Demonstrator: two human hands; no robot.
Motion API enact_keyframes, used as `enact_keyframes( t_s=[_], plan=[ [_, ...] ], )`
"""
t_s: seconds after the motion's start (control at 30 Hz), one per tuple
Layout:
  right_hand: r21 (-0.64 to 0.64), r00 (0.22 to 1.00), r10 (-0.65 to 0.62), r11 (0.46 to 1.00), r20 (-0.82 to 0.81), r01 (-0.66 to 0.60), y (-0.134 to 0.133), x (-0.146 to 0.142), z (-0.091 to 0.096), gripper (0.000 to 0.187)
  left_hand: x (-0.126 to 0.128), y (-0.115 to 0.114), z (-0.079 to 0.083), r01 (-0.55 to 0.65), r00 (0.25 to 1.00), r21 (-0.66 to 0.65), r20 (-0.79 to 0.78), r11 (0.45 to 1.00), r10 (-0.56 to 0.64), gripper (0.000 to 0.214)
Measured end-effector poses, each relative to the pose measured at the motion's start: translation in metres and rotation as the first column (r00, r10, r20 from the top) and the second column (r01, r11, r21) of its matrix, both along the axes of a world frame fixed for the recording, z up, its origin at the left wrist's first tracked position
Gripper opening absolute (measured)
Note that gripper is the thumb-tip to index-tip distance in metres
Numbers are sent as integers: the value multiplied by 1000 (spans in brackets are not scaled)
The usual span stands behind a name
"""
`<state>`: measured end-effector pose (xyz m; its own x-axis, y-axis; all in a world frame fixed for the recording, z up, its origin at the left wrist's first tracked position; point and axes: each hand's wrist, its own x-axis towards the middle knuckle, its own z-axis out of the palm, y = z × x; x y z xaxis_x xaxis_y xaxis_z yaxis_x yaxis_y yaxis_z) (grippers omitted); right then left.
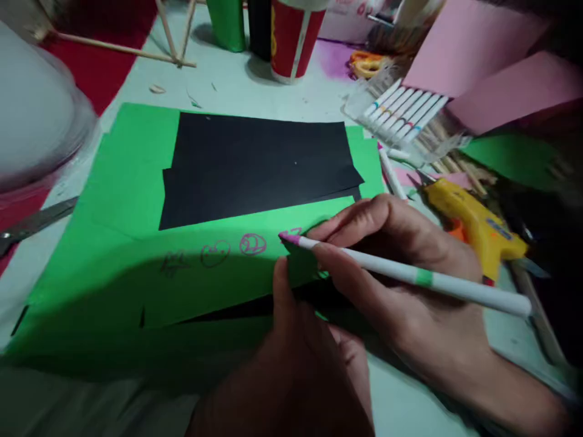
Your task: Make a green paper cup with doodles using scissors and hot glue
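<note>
The right hand (410, 318), in the head view, pinched a white marker (396, 267) between thumb and fingers, its purple tip at the row of purple doodles (252, 244), toward the right end of the green card (218, 282). The left hand (305, 355) laid one digit against the card's near edge; whether its other fingers gripped could not be told. Black paper (259, 164) lay beyond the doodles. Toward the worktop's (237, 85) far edge stood a red cup (291, 45); toward its right edge lay a yellow glue gun (473, 218)
</note>
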<state>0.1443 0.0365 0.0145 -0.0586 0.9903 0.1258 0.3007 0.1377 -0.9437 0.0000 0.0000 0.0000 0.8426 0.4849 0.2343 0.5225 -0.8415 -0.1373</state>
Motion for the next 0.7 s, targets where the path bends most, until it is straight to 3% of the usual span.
enact_keyframes(
  t_s=[0.2,0.47,0.7],
  plan=[
    [-23,1000,11,1000,-18,-11,-1,-1,-3,15,-1,-8,-7,-48,999,-57,20,997,49,11],
    [-22,1000,7,1000,-24,-7,-3,0,-5,14,2,-12,-13,-100,992,-40,76,994,103,19],
    [-32,999,-14,999,-51,12,-2,-1,-8,14,1,-4,-1,-9,1000,14,11,1000,9,21]
  ],
)
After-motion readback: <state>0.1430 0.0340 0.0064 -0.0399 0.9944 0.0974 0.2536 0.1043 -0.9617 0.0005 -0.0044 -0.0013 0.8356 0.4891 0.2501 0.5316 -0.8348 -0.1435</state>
